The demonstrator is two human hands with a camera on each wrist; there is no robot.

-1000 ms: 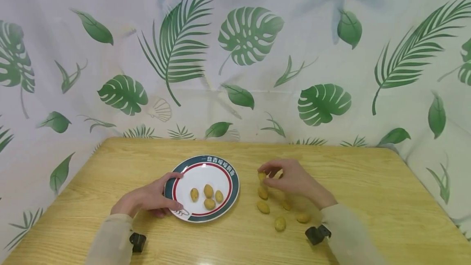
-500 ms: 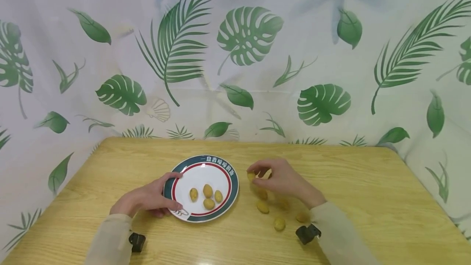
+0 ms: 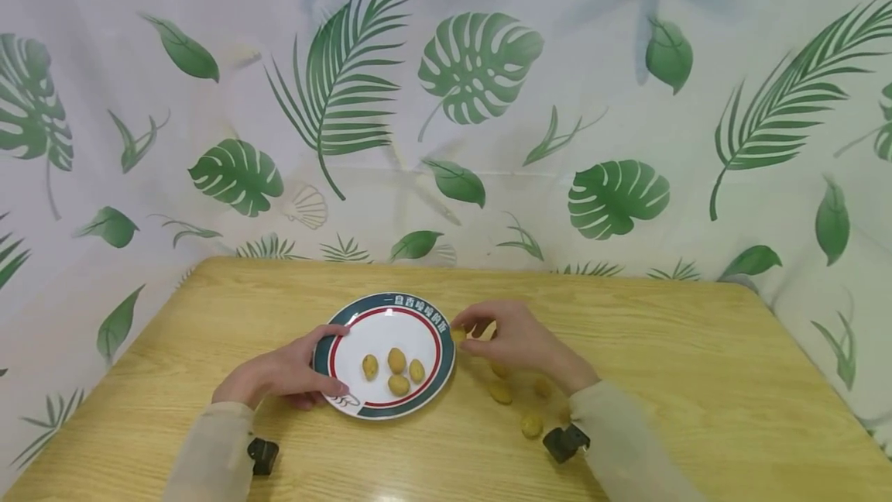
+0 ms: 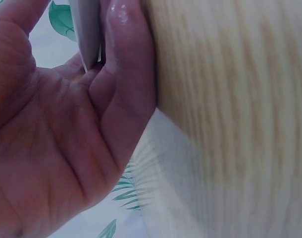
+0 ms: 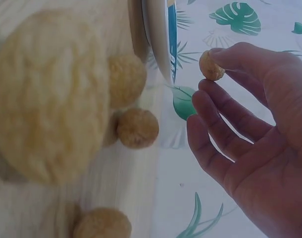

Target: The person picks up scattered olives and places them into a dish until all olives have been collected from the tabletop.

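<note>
My left hand (image 3: 282, 374) grips the left rim of a white plate (image 3: 355, 339) with a dark green border and a red ring. In the left wrist view, the edge of the plate (image 4: 86, 29) sits between thumb and fingers. Several small wrinkled, yellow-brown oval pieces (image 3: 396, 360) lie on the plate. Between thumb and fingertips, my right hand (image 3: 519, 343) pinches another wrinkled oval piece (image 5: 211, 65), close to the plate's right rim. Its other fingers are partly bent and hold nothing.
Several more yellow-brown oval pieces (image 3: 532, 426) lie on the wooden table (image 3: 662, 347) below and beside my right forearm, which partly hides some. A leaf-patterned cloth (image 3: 488, 200) hangs behind the table. A small black device is on each wrist.
My right hand has moved left with the pinched oval piece, from above the loose pieces to the plate's right rim. My left hand and the plate have stayed in place.
</note>
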